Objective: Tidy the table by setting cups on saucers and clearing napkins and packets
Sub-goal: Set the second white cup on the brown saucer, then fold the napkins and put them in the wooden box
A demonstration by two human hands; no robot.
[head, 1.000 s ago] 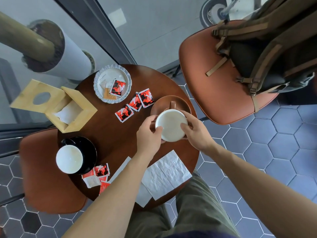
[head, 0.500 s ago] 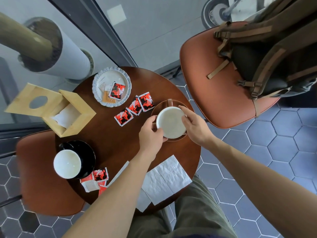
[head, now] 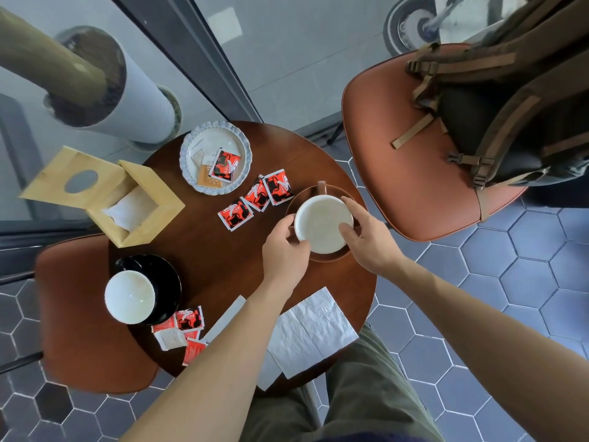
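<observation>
White-lined brown ceramic cup: on brown round saucer, round wooden desk. Left hand and right hand grip opposite rim sides, fingers curled.

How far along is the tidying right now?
Done: the black cup sits on its black saucer. In hand: left hand and right hand hold the brown cup over the brown saucer. Left: red packets and white napkins on the table.
</observation>
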